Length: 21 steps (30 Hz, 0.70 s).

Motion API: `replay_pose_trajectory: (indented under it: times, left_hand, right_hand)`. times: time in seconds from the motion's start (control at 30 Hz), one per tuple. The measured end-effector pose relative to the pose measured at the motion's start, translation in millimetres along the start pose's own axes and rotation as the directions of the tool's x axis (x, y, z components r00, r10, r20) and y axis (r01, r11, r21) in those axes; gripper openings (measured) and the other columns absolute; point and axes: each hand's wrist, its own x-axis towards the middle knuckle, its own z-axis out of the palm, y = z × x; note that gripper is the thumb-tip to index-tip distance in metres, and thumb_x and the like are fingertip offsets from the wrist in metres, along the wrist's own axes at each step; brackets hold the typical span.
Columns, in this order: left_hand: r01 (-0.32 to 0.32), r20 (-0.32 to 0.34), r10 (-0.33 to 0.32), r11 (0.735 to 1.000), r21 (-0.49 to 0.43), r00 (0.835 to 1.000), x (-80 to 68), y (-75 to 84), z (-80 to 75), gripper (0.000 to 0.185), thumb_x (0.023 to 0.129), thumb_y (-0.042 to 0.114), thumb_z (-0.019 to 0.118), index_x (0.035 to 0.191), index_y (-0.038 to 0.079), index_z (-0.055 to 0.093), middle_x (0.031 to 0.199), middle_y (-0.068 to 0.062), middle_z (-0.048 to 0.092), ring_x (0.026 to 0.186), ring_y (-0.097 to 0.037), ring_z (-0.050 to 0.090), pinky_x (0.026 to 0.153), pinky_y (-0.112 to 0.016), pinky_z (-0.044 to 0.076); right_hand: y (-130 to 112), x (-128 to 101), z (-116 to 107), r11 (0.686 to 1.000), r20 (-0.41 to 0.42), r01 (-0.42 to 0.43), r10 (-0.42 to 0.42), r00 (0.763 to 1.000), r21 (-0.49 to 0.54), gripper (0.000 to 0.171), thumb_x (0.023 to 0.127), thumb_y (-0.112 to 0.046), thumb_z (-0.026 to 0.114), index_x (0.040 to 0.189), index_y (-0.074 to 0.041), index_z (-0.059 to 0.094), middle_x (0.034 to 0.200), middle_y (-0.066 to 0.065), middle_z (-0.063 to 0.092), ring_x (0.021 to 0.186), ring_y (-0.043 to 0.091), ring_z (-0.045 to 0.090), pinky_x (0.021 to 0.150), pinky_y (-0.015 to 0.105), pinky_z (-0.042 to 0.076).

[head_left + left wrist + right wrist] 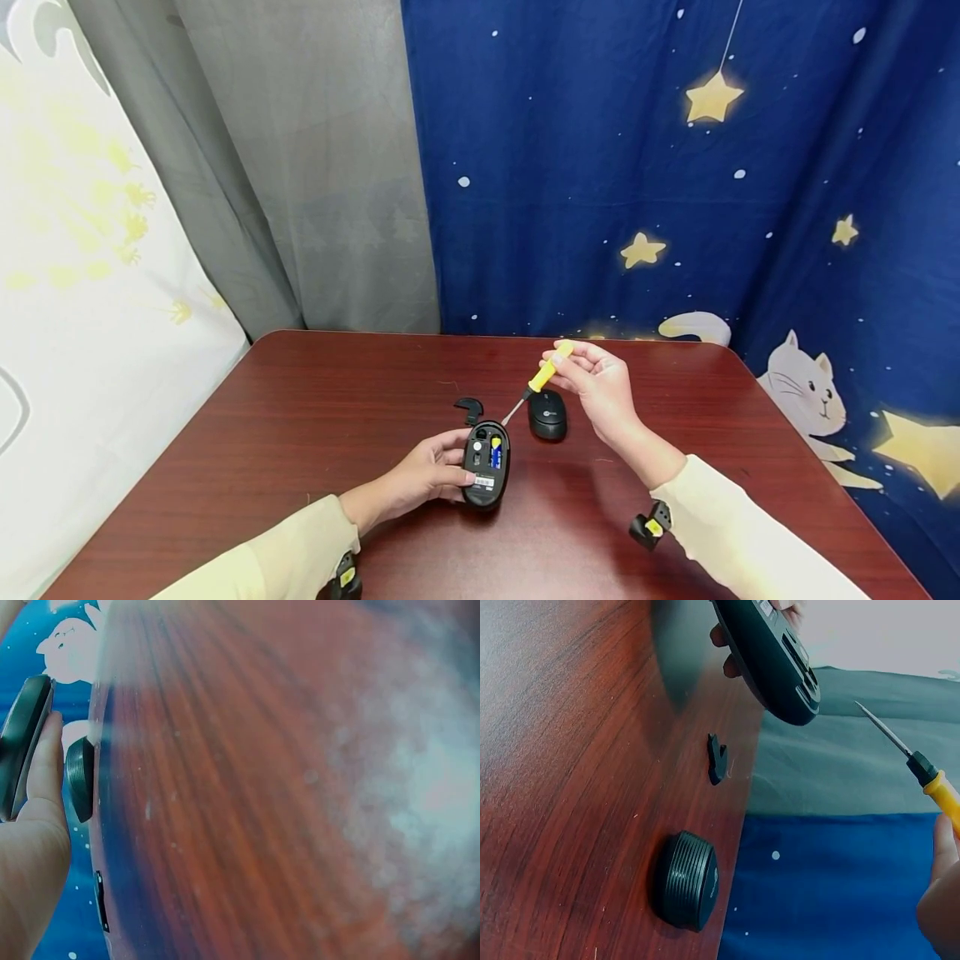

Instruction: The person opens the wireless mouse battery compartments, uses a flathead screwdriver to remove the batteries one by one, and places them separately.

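Observation:
My left hand [423, 479] grips a black computer mouse [480, 493] above the table, thumb on its upturned underside. Its battery compartment is uncovered, and a blue battery [496, 457] with a yellow end lies inside. Between the thumb and fingers of my right hand [603, 392] is a screwdriver [550, 369] with a yellow handle, its shaft slanting down toward the mouse's far end. In the right wrist view the screwdriver's tip [861, 707] is a short way off the mouse [769, 667]. Only the mouse's side shows in the left wrist view.
A black curved cover [471, 407] lies on the reddish-brown table [337, 400] just beyond the held mouse. To the right stands a second black mouse [547, 417], top side up. Curtains [562, 167] hang behind the table's far edge.

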Motion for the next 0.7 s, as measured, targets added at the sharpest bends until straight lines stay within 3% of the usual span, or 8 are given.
replay_pose_trajectory:
  times: [0.4,0.7]
  left_hand:
    - [0.001,0.013,-0.001,1.000,0.018,1.000,0.3,3.1,-1.5,0.071,0.085,-0.001,0.067,0.146,-0.003,0.031,0.124,-0.023,0.060,0.093,-0.026,0.067,0.067,-0.033,0.057]
    - [0.009,0.007,-0.009,1.000,0.014,1.000,0.6,2.9,-0.8,0.071,0.084,-0.002,0.067,0.146,-0.003,0.031,0.123,-0.023,0.061,0.093,-0.026,0.067,0.066,-0.033,0.057]
  right_hand:
    - [0,-3,10,0.997,0.044,0.069,-0.067,0.997,-0.046,0.028,0.087,0.004,0.069,0.112,0.013,0.060,0.104,0.032,0.065,0.091,0.031,0.069,0.075,0.040,0.056]
    - [3,-4,13,0.991,0.058,0.068,-0.062,0.996,-0.118,0.027,0.087,0.003,0.069,0.111,0.012,0.063,0.103,0.028,0.067,0.089,0.023,0.070,0.075,0.037,0.056]
